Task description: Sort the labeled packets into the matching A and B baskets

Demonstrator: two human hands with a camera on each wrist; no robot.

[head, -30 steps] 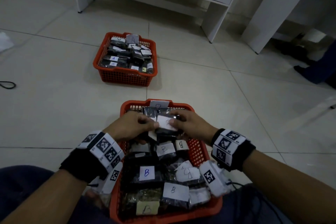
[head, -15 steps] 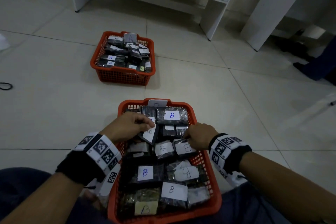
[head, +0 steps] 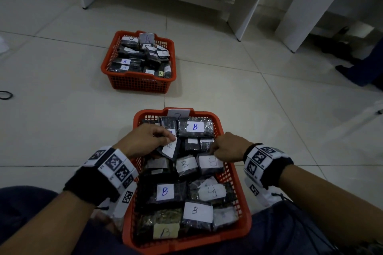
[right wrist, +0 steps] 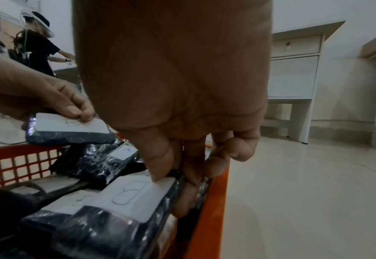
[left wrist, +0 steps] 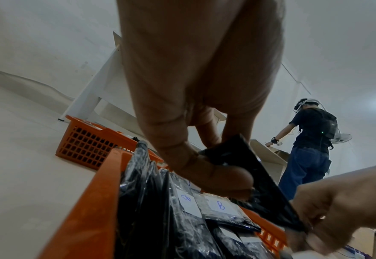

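The near orange basket rests on my lap, full of dark packets with white B labels. My left hand pinches a dark packet by its upper edge and holds it tilted above the basket's far left part; its label looks like an A. That packet hangs below my thumb. My right hand pinches the far edge of a B packet lying by the right wall; my thumb presses its label. The far orange basket holds A packets.
Bare tiled floor separates the two baskets. White furniture legs stand behind the far basket. A black cable lies at the left edge. Another person stands beyond the baskets.
Both hands left the far end of the near basket, where a B packet now lies. My right hand drew back to the right wall's B packet. My left hand kept its packet.
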